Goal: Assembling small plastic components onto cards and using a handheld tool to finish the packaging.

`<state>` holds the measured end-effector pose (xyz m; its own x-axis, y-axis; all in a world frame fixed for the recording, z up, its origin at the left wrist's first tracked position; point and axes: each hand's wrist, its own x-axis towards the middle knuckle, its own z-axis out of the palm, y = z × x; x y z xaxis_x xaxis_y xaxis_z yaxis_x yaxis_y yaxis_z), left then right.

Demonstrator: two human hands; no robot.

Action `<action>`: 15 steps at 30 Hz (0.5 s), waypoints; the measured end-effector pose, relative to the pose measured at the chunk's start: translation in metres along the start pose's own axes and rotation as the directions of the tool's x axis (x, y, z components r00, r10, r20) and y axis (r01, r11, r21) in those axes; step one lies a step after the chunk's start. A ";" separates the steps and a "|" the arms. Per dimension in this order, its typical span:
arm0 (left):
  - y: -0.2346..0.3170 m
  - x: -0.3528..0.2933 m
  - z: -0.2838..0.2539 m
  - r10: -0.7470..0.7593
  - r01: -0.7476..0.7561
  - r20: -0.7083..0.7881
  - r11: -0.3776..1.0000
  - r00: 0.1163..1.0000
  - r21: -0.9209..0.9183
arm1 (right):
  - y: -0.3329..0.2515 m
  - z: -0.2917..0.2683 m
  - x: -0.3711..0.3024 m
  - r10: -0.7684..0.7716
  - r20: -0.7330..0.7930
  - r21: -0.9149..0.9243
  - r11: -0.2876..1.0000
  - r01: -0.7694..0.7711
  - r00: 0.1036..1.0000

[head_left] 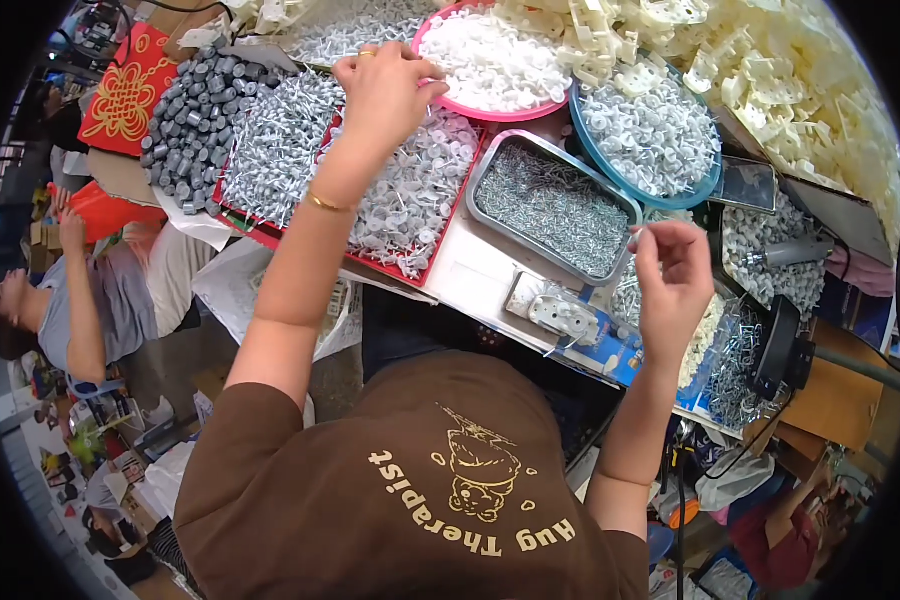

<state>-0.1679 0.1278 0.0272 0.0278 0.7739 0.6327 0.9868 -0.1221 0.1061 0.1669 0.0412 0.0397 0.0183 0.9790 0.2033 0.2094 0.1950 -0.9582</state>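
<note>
The left forearm (305, 260) hides part of the red tray (400, 273); the left hand (385, 98) covers whatever lies beneath. Whether the right hand (675, 285) holds anything is too small to tell. The top edge cuts off cream plastic parts (805, 95).

Shiny metal pieces (560, 212), glossy plastic basin (502, 115), matt cloth shirt (360, 420)

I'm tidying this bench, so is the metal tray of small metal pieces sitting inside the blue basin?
No, the metal tray stands outside the blue basin, beside it on the white tabletop.
</note>
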 end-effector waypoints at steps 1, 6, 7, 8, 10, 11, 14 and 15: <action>-0.009 0.005 0.004 -0.024 0.040 0.160 0.995 0.987 -0.097 | -0.001 -0.001 -0.006 0.019 0.009 -0.024 1.000 -0.019 1.000; -0.017 0.001 0.018 -0.035 0.114 0.354 0.972 0.935 -0.204 | 0.003 -0.009 -0.021 0.092 0.036 0.096 0.991 -0.095 0.995; -0.019 0.000 0.024 -0.035 0.114 0.353 0.973 0.935 -0.203 | 0.005 -0.010 -0.022 0.091 0.037 0.097 0.991 -0.094 0.995; -0.022 0.000 0.027 -0.037 0.126 0.312 0.955 0.949 -0.269 | 0.007 -0.011 -0.022 0.099 0.049 0.083 0.991 -0.103 0.994; -0.016 0.005 0.022 -0.045 0.139 0.272 0.932 0.961 -0.336 | 0.007 -0.012 -0.024 0.109 0.064 0.067 0.991 -0.113 0.992; -0.015 0.013 0.017 -0.044 0.183 0.423 0.938 0.905 -0.296 | 0.005 -0.011 -0.023 0.103 0.078 0.055 0.993 -0.107 0.992; -0.002 0.040 -0.001 0.001 0.167 0.611 0.961 0.792 -0.219 | 0.004 -0.008 -0.025 0.088 0.093 0.026 0.996 -0.091 0.992; -0.001 0.043 -0.003 0.041 0.110 0.658 0.976 0.752 -0.186 | 0.004 -0.006 -0.026 0.079 0.097 0.012 0.997 -0.081 0.992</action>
<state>-0.1684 0.1592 0.0568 0.1658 0.9858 -0.0248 0.9370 -0.1496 0.3158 0.1730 0.0164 0.0317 -0.0602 0.9925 0.1065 0.1952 0.1163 -0.9738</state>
